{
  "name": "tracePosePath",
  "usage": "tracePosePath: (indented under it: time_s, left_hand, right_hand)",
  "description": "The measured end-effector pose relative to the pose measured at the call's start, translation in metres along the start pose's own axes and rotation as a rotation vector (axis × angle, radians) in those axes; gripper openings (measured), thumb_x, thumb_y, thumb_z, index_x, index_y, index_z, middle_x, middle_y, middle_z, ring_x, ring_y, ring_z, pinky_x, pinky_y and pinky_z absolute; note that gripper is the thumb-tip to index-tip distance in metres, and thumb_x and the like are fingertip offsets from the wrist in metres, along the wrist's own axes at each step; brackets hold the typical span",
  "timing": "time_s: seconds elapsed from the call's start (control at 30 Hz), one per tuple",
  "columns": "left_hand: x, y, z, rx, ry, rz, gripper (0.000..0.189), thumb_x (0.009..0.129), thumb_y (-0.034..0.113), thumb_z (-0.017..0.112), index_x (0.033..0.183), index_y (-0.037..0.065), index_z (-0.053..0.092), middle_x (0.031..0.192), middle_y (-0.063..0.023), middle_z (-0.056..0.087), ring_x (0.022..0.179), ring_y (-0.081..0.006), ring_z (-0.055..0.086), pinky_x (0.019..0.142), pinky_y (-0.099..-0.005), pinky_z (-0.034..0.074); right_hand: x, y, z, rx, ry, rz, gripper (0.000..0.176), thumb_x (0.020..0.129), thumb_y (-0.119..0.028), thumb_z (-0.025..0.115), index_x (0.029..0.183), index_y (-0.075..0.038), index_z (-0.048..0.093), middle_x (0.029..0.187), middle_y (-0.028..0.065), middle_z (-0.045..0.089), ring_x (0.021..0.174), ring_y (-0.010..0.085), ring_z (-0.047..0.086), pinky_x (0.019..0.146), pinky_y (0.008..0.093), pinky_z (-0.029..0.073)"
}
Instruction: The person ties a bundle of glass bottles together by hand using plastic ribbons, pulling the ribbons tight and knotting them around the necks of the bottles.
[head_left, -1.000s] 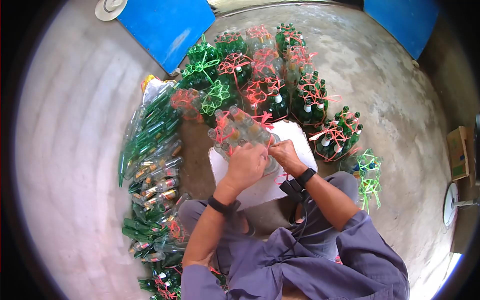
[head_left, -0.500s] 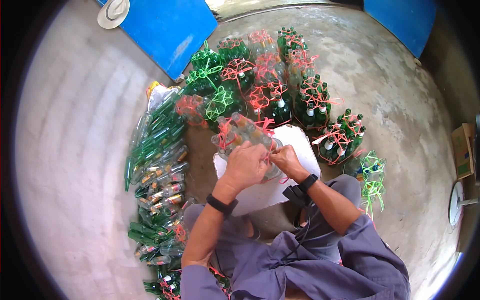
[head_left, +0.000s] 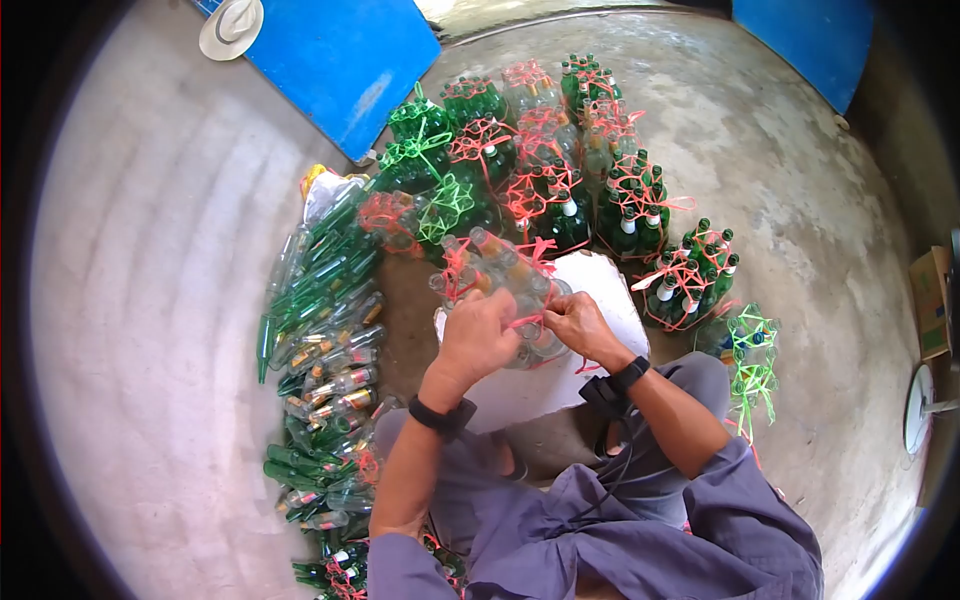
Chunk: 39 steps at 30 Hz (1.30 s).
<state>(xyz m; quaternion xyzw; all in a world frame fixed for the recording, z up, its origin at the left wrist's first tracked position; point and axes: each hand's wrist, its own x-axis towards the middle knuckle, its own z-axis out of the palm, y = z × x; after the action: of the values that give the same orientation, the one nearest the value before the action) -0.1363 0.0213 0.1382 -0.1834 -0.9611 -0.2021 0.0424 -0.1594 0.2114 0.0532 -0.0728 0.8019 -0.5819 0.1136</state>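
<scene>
In the head view, the clear bottles (head_left: 507, 272) in the bundle between the hands show patches of yellowish label, too small to read. The loose bottles (head_left: 335, 380) lying along the left carry white, yellow and red labels, also unreadable, and the green and yellow print on the carton (head_left: 931, 303) at the right edge cannot be made out. White labels show on the necks of several green bottles (head_left: 690, 285) in the tied bundle right of the white slab (head_left: 598, 290). The bundle between the hands is one, with at least six bottle mouths showing; it is at the slab's far left part, bound with red twine (head_left: 527, 321). Of two hands, the left hand (head_left: 480, 332) is closed in a fist on the twine at the bundle's near side; the right hand (head_left: 583, 328) pinches it with thumb and forefinger just beside. Each wrist has one black band. Beyond the slab stand at least ten tied bundles (head_left: 545, 135), of green or clear glass, too crowded for an exact count. Two blue boards (head_left: 335, 70) and one pale hat (head_left: 231, 28) show at the top.
</scene>
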Motion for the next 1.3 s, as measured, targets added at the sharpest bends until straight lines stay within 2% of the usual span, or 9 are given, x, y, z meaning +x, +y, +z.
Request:
tracePosePath:
  time_s: [0.13, 0.23, 0.3, 0.5, 0.7, 0.83, 1.0, 1.1, 1.3]
  left_hand:
    - [-0.007, -0.005, -0.006, 0.053, 0.068, -0.009, 0.01, 0.073, 0.006, 0.065, 0.083, 0.007, 0.063, 0.077, -0.0071, 0.066, 0.08, -0.0301, 0.061, 0.072, -0.0421, 0.05]
    - [-0.012, -0.014, -0.006, -0.106, 0.092, -0.063, 0.005, 0.077, 0.007, 0.063, 0.082, 0.008, 0.063, 0.08, -0.0085, 0.066, 0.084, -0.0334, 0.062, 0.075, -0.0455, 0.05]
    - [-0.01, -0.017, -0.004, -0.077, 0.133, -0.034, 0.008, 0.08, 0.003, 0.066, 0.087, 0.005, 0.067, 0.082, -0.009, 0.067, 0.083, -0.0305, 0.061, 0.076, -0.0404, 0.05]
    - [0.006, -0.024, -0.003, -0.022, 0.226, 0.065, 0.009, 0.081, -0.002, 0.063, 0.087, 0.005, 0.067, 0.086, -0.0111, 0.067, 0.087, -0.0332, 0.061, 0.078, -0.0406, 0.05]
    - [0.011, -0.03, 0.0, 0.059, 0.224, 0.14, 0.011, 0.081, -0.006, 0.06, 0.087, 0.003, 0.062, 0.083, -0.014, 0.063, 0.082, -0.0366, 0.057, 0.074, -0.0449, 0.046]
    - [0.019, -0.035, 0.001, -0.024, 0.252, 0.178, 0.011, 0.08, -0.005, 0.059, 0.086, 0.003, 0.06, 0.08, -0.0143, 0.06, 0.08, -0.0377, 0.055, 0.072, -0.0462, 0.044]
    - [0.028, -0.042, 0.001, 0.057, 0.215, 0.254, 0.01, 0.078, -0.002, 0.057, 0.084, 0.006, 0.06, 0.081, -0.0138, 0.059, 0.083, -0.0369, 0.056, 0.072, -0.0461, 0.046]
    - [0.032, -0.044, 0.006, 0.181, 0.178, 0.205, 0.011, 0.077, 0.001, 0.061, 0.084, 0.009, 0.064, 0.079, -0.0102, 0.062, 0.082, -0.0345, 0.058, 0.069, -0.0452, 0.048]
    - [0.033, -0.045, 0.005, 0.157, 0.117, 0.153, 0.015, 0.076, 0.002, 0.061, 0.084, 0.012, 0.069, 0.074, -0.0084, 0.065, 0.079, -0.0335, 0.061, 0.066, -0.0439, 0.05]
  right_hand:
    - [0.0, 0.002, 0.001, 0.011, -0.015, -0.06, 0.025, 0.081, -0.018, 0.056, 0.079, 0.003, 0.071, 0.072, 0.0225, 0.068, 0.068, 0.0335, 0.069, 0.07, 0.0428, 0.054]
    - [-0.002, -0.003, 0.003, 0.036, -0.01, -0.034, 0.025, 0.082, -0.015, 0.054, 0.08, 0.003, 0.071, 0.073, 0.0218, 0.069, 0.067, 0.0306, 0.07, 0.07, 0.0421, 0.055]
    - [-0.003, -0.007, 0.001, 0.041, -0.017, -0.037, 0.025, 0.082, -0.014, 0.054, 0.081, 0.004, 0.071, 0.073, 0.0213, 0.07, 0.066, 0.0298, 0.07, 0.069, 0.0418, 0.055]
    - [0.001, 0.003, 0.003, 0.041, -0.055, -0.07, 0.026, 0.084, -0.014, 0.054, 0.084, 0.006, 0.071, 0.072, 0.0198, 0.071, 0.066, 0.0287, 0.07, 0.068, 0.0415, 0.055]
    - [-0.001, 0.001, 0.002, 0.091, -0.077, -0.038, 0.024, 0.085, -0.012, 0.054, 0.086, 0.006, 0.07, 0.069, 0.0207, 0.068, 0.064, 0.0261, 0.069, 0.066, 0.0412, 0.054]
    - [-0.003, -0.004, 0.001, 0.036, -0.067, -0.029, 0.024, 0.084, -0.012, 0.055, 0.089, 0.005, 0.072, 0.067, 0.0208, 0.066, 0.062, 0.0248, 0.067, 0.066, 0.0409, 0.054]
    - [-0.003, -0.006, 0.002, 0.06, -0.052, -0.022, 0.025, 0.084, -0.012, 0.056, 0.09, 0.004, 0.072, 0.068, 0.0217, 0.067, 0.063, 0.0283, 0.068, 0.067, 0.0415, 0.054]
    - [-0.001, 0.0, 0.006, 0.043, 0.022, -0.039, 0.024, 0.082, -0.014, 0.057, 0.088, 0.003, 0.074, 0.068, 0.0222, 0.067, 0.064, 0.0304, 0.069, 0.067, 0.0412, 0.054]
    - [0.004, 0.008, 0.007, 0.022, 0.13, 0.039, 0.024, 0.082, -0.019, 0.064, 0.087, 0.0, 0.076, 0.069, 0.0216, 0.068, 0.065, 0.0296, 0.07, 0.067, 0.0405, 0.054]
